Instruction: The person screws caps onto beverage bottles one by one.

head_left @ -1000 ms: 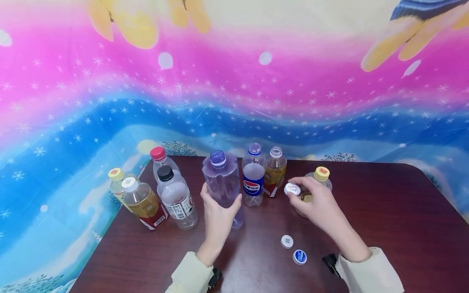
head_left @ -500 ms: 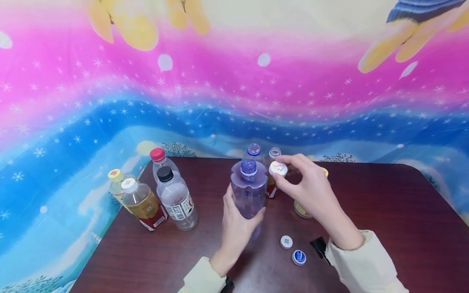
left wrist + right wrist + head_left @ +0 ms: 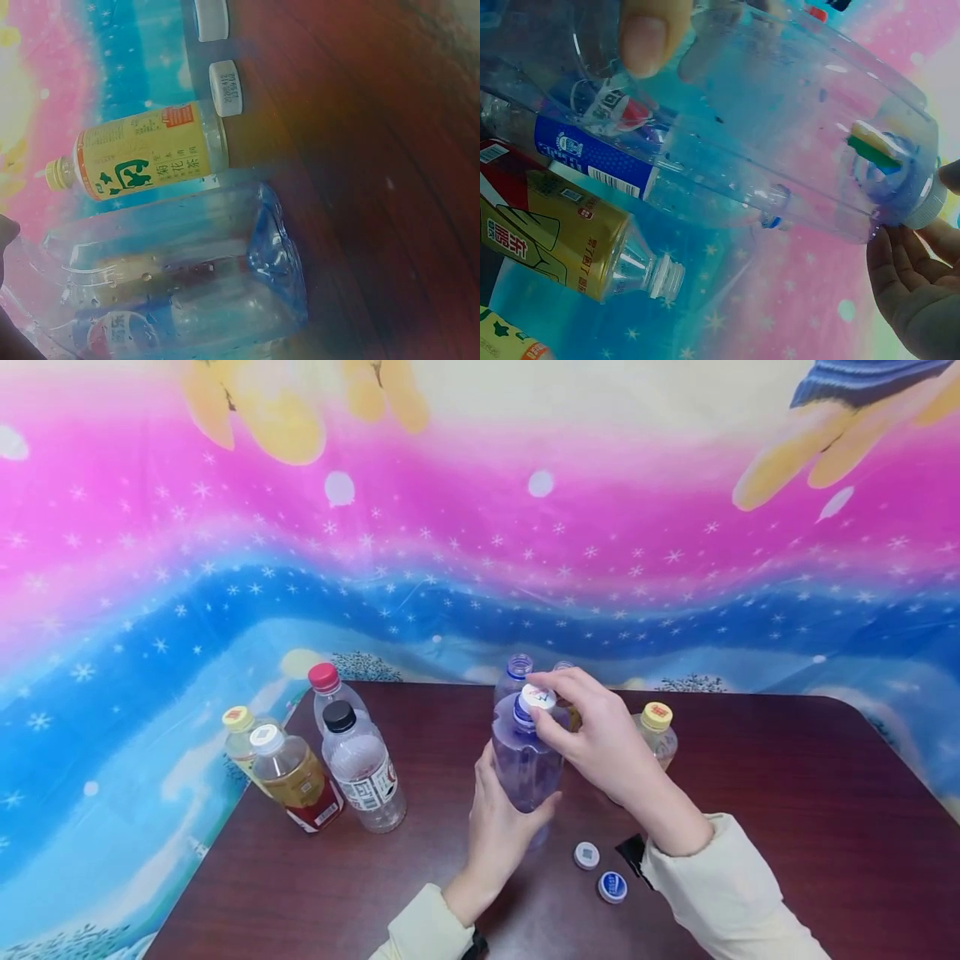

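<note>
One purple bottle (image 3: 528, 768) is held near the middle of the table (image 3: 787, 793), tilted slightly, the left hand (image 3: 504, 835) gripping it round its body from six o'clock. The right hand (image 3: 600, 735), coming in from four o'clock, pinches one white cap (image 3: 537, 697) between thumb and fingers at the bottle's mouth; how firmly it is seated I cannot tell.

Eight bottles in all, counting the purple one. Taking that as the centre of the dial, two uncapped ones stand just behind it towards twelve: a blue-labelled bottle (image 3: 517, 672) and a gold-labelled bottle (image 3: 570, 225), the latter mostly hidden by the right hand in the head view. One yellow-topped bottle (image 3: 657, 739) stands near three. Four capped ones cluster at nine; within that group the red-capped bottle (image 3: 341, 700) is at one, the black-capped bottle (image 3: 363, 777) at four, the white-capped bottle (image 3: 300, 781) at seven, the yellow-capped bottle (image 3: 239, 745) at ten. Two loose caps lie at five: one pale cap (image 3: 587, 856), one blue-topped cap (image 3: 612, 887)
</note>
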A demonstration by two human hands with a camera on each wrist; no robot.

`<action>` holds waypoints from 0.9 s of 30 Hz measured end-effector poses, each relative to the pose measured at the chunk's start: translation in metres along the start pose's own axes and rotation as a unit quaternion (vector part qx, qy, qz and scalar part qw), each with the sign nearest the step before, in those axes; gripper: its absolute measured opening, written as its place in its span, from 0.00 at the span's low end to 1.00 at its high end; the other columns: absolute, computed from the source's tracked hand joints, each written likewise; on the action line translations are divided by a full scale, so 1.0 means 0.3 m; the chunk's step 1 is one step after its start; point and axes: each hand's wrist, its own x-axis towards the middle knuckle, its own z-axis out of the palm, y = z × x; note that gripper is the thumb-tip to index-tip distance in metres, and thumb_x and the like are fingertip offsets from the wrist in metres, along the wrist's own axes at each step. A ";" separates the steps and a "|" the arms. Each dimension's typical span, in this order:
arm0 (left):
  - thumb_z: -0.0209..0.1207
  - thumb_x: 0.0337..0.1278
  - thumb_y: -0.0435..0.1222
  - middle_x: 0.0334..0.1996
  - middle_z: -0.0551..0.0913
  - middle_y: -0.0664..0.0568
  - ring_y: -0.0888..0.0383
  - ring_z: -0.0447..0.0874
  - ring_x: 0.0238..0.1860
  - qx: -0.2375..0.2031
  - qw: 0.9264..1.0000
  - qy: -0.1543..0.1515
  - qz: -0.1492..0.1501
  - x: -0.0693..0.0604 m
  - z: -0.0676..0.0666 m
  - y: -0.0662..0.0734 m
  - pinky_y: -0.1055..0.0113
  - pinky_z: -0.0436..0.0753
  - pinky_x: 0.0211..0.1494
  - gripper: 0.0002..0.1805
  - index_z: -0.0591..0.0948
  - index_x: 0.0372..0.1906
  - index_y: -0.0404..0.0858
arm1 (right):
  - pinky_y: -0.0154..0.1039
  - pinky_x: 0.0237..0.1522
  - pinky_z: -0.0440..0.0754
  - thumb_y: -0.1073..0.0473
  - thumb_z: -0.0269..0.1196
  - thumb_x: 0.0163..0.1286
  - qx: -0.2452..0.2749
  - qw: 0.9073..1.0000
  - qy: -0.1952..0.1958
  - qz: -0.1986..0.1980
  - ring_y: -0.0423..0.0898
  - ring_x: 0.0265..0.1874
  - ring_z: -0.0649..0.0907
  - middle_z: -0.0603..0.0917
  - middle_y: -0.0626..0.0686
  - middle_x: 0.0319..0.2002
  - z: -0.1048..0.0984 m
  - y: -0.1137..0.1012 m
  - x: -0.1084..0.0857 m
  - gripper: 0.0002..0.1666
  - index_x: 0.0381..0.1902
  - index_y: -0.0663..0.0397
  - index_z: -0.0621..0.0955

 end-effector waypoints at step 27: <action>0.73 0.40 0.49 0.59 0.70 0.46 0.49 0.77 0.56 0.024 0.999 -0.010 0.022 0.004 -0.014 -0.008 0.48 0.81 0.49 0.54 0.53 0.70 0.41 | 0.48 0.47 0.78 0.57 0.66 0.62 0.012 0.998 -0.020 0.057 0.50 0.49 0.79 0.81 0.54 0.52 0.021 0.007 0.005 0.24 0.57 0.54 0.78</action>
